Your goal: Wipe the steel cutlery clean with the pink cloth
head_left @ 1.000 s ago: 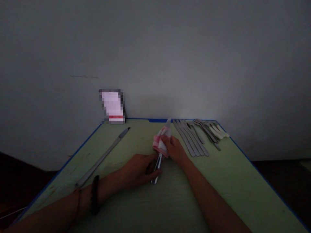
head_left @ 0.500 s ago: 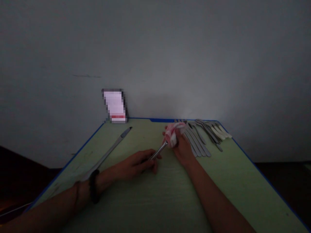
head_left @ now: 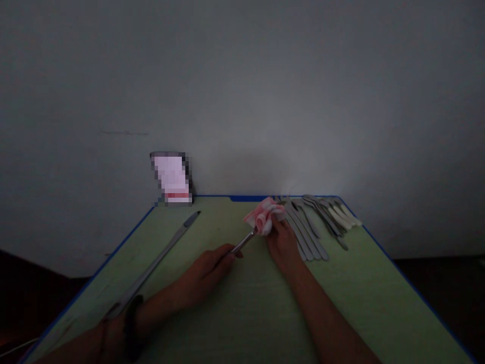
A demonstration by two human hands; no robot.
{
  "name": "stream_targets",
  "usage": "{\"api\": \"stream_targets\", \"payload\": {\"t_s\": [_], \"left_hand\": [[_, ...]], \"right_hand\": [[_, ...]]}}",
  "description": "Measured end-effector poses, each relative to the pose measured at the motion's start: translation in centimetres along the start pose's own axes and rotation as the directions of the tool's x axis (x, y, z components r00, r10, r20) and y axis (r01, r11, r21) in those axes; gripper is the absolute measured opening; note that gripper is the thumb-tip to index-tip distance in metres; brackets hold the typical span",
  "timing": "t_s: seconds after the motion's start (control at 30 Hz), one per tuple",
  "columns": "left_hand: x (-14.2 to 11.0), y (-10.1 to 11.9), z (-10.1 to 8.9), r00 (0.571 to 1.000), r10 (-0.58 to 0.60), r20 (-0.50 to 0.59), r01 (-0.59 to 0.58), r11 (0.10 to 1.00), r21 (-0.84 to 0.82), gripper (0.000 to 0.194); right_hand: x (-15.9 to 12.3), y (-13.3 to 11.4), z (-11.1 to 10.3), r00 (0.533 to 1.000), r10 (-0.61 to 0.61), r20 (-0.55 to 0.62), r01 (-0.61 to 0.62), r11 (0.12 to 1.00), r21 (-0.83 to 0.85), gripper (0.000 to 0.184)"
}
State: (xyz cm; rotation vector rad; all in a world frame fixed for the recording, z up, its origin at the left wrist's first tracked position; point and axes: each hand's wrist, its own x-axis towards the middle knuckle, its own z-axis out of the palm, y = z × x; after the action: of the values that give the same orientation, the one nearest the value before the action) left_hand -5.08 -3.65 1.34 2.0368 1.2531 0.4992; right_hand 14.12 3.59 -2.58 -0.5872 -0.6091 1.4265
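My left hand (head_left: 208, 270) is closed around the handle end of a shiny metal piece of cutlery (head_left: 242, 242), which slants up and away to the right. A pink and white cloth (head_left: 263, 217) is bunched over its far part, so I cannot tell which kind of cutlery it is. My right hand (head_left: 282, 242) grips this cloth around the cutlery, above the table. To the left, a long metal knife (head_left: 162, 259) lies slantwise on the tabletop, its lower end near my left wrist.
Several metal cutlery handles (head_left: 307, 240) lie side by side just right of my right hand. Beyond them are dark metal spoons (head_left: 322, 210) and white-handled cutlery (head_left: 343, 217). A lit phone (head_left: 172, 177) leans on the wall behind the green, blue-edged table (head_left: 242, 323).
My left hand has drawn its fingers closer around the handle. The cloth has shifted and looks more spread out. The whole view has tipped slightly, so things sit lower.
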Motion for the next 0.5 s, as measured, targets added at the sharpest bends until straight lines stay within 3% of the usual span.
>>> {"api": "stream_targets", "payload": {"t_s": [0.17,0.33,0.4,0.5], "left_hand": [[-0.1,0.2,0.1,1.0,0.012,-0.016,-0.012,1.0,0.021,0.037],[-0.2,0.6,1.0,1.0,0.025,-0.012,-0.022,0.982,0.187,0.038],[-0.1,0.5,1.3,1.0,0.011,-0.012,-0.007,0.954,0.299,0.039],[-0.1,0.3,1.3,1.0,0.013,-0.016,-0.006,0.933,0.36,0.04]], "right_hand": [[-0.6,-1.2,0.6,0.996,0.077,-0.044,-0.065,0.972,0.227,0.003],[-1.6,-2.6,1.3,0.971,0.203,0.126,-0.232,0.93,0.286,0.036],[-1.5,-2.6,1.3,0.978,0.182,0.106,-0.205,0.938,0.28,0.043],[-1.2,-1.9,1.2,0.995,0.094,0.036,-0.099,0.983,0.157,0.038]]}}
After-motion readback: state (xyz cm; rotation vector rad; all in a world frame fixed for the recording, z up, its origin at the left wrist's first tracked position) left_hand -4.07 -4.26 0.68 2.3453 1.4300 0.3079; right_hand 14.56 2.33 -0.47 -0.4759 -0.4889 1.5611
